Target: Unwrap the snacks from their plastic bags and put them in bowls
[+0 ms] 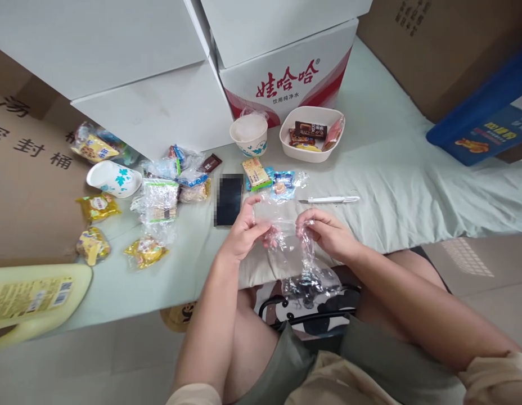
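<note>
My left hand (244,228) and my right hand (326,232) both pinch a clear plastic bag (301,264) over the near edge of the pale green surface (391,174). The bag hangs down toward my lap and looks crumpled. Something small and pinkish shows inside it between my hands. A black phone (228,199) lies just beyond my left hand. A white pen-like tool (331,199) lies just beyond my right hand.
Wrapped snacks (157,205) are scattered at the left, with a tipped paper cup (113,179) among them. An upright paper cup (248,135) and a white bowl of sweets (311,135) stand before white cartons (286,73). Brown boxes (28,185) flank both sides.
</note>
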Available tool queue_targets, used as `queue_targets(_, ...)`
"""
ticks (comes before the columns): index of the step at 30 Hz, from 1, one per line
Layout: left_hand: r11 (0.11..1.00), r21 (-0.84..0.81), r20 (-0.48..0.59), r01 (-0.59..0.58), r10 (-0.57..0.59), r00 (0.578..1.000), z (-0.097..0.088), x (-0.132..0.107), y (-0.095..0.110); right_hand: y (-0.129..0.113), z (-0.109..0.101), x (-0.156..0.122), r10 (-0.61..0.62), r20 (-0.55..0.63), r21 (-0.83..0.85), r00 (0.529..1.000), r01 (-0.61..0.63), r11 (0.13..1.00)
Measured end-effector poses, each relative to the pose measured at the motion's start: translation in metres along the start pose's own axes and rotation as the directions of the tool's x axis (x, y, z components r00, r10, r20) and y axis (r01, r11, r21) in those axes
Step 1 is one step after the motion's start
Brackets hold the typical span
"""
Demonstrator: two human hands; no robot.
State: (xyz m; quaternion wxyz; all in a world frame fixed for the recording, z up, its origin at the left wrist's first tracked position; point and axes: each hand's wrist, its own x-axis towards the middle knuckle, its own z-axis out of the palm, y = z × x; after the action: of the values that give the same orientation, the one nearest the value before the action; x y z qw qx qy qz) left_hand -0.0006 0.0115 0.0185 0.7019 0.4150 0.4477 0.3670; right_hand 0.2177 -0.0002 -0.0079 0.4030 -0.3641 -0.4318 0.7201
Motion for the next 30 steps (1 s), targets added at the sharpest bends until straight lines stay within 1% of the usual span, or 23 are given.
queue_targets(2, 0.999, -0.022, 0.011, -0.035, 0.036, 0.999, 0.000, -0.003, 0.001, -0.001, 0.000, 0.001, 0.037, 0.032, 0.092, 0.999, -0.040, 0.995)
queue_targets(4, 0.998, -0.043, 0.049, -0.056, 0.058, 0.997, -0.001, -0.005, 0.002, -0.003, 0.000, 0.003, 0.079, 0.051, 0.157, 0.996, -0.086, 0.984)
queue_targets(7, 0.993, -0.095, 0.074, -0.075, 0.083, 0.994, -0.004, -0.006, 0.005, -0.004, 0.001, 0.005, 0.111, -0.014, 0.173, 0.994, -0.107, 0.979)
queue_targets(9, 0.991, -0.128, 0.063, -0.045, 0.053, 0.997, -0.005, -0.004, 0.005, -0.004, 0.002, 0.005, 0.113, -0.059, 0.138, 0.992, -0.104, 0.985)
queue_targets(13, 0.988, -0.127, 0.079, 0.083, -0.074, 0.994, -0.005, 0.003, 0.000, -0.001, 0.004, 0.004, 0.101, -0.067, 0.105, 0.993, -0.093, 0.990)
queue_targets(16, 0.988, -0.114, 0.075, 0.099, -0.091, 0.993, -0.004, 0.007, -0.002, 0.000, 0.003, 0.004, 0.056, -0.090, 0.097, 0.994, -0.047, 0.994)
queue_targets(19, 0.991, -0.129, 0.009, 0.040, -0.040, 0.999, -0.001, 0.006, -0.001, -0.001, 0.001, 0.003, 0.017, -0.033, 0.044, 0.999, -0.016, 0.999)
queue_targets(21, 0.992, -0.124, -0.030, -0.003, -0.001, 1.000, -0.001, 0.005, 0.000, -0.002, -0.001, 0.003, 0.007, 0.020, 0.040, 1.000, -0.007, 0.999)
queue_targets(22, 0.993, -0.113, -0.032, -0.014, 0.011, 0.999, -0.002, 0.004, 0.000, -0.002, -0.001, 0.004, 0.004, 0.040, 0.049, 0.999, -0.006, 0.999)
queue_targets(24, 0.997, -0.078, 0.012, -0.006, 0.007, 1.000, -0.003, 0.003, -0.002, -0.002, -0.002, 0.004, 0.006, 0.069, 0.066, 0.998, -0.010, 0.998)
queue_targets(26, 0.999, -0.033, 0.089, 0.020, -0.017, 0.996, -0.006, 0.002, -0.003, -0.001, -0.002, 0.004, -0.003, 0.069, 0.061, 0.998, -0.001, 0.998)
queue_targets(28, 0.999, -0.005, 0.155, 0.038, -0.037, 0.987, -0.007, 0.001, -0.004, 0.001, -0.003, 0.004, -0.023, 0.024, 0.021, 0.999, 0.022, 1.000)
queue_targets(30, 0.999, -0.005, 0.174, 0.043, -0.041, 0.984, -0.008, 0.001, -0.004, 0.002, -0.003, 0.003, -0.020, -0.038, -0.052, 0.999, 0.018, 0.998)
